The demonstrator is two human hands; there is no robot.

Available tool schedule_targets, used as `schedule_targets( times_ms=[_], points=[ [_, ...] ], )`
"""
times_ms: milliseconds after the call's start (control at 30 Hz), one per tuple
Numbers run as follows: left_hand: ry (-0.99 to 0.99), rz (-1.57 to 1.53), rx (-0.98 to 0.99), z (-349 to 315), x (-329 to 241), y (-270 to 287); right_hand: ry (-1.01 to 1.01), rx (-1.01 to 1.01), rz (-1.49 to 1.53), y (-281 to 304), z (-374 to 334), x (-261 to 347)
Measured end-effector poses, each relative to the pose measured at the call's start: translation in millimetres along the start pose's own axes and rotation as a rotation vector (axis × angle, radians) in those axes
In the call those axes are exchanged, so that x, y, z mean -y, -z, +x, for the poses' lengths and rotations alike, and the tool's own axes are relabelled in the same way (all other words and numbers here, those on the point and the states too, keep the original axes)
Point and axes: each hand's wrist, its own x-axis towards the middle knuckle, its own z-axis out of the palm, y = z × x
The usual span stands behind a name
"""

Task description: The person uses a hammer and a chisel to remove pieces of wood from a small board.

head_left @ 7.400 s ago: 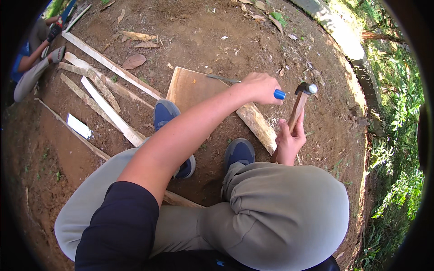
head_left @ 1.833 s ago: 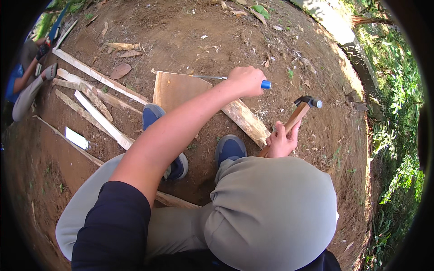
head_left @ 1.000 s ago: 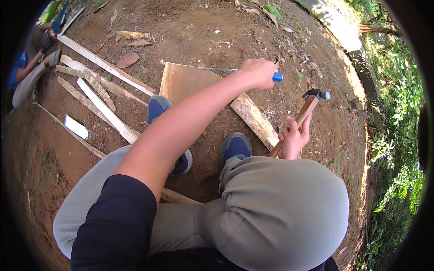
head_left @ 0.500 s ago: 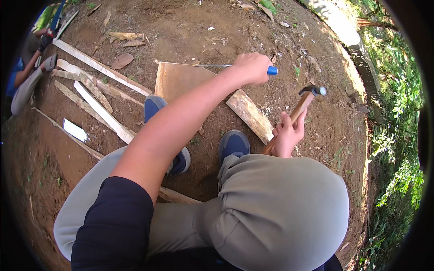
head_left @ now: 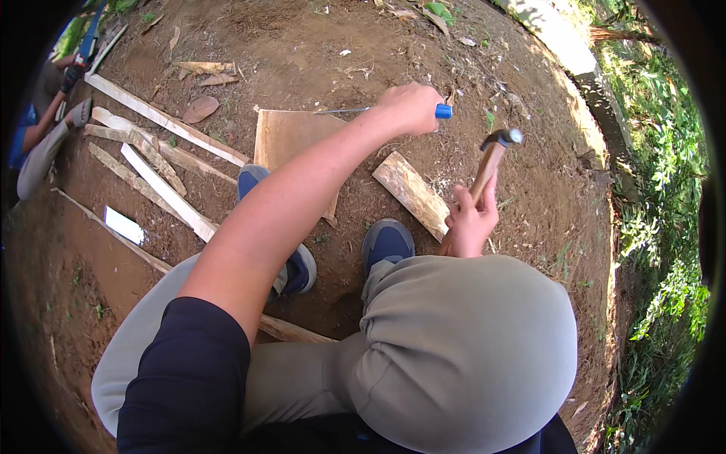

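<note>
My left arm reaches forward, and my left hand (head_left: pixel 408 108) is closed round the blue handle (head_left: pixel 443 111) of a tool with a thin metal shank (head_left: pixel 344 111). The shank points left over the far edge of a flat brown wooden board (head_left: pixel 291 136); whether its tip touches the board I cannot tell. My right hand (head_left: pixel 473 223) grips a claw hammer (head_left: pixel 488 170) by its wooden handle beside my right knee. The hammer's metal head is raised, to the right of and nearer than the blue handle. My forearm hides part of the board.
A rough wood offcut (head_left: pixel 412 193) lies between the board and the hammer. Several long wood strips (head_left: pixel 170 117) are scattered at left, near a white rectangular object (head_left: pixel 125 225). Another person (head_left: pixel 57 121) works at far left. A low concrete edge (head_left: pixel 605 106) and plants border the right.
The hammer has moved a little left and away from me, toward the blue-handled tool. My left hand keeps its grip with only a slight shift. The whole view has moved slightly.
</note>
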Motion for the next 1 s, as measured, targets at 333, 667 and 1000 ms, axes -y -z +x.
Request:
schedule_targets(
  times_ms=[333,667,1000],
  points=[
    [-0.033,-0.033,-0.035,6,7,-14,0.114,-0.105,0.183,-15,5,14],
    [-0.049,-0.014,-0.040,7,14,-14,0.045,0.034,0.005,-15,3,15],
    [-0.075,-0.006,-0.048,-1,15,-17,0.057,0.109,-0.113,-13,0,15]
  ],
)
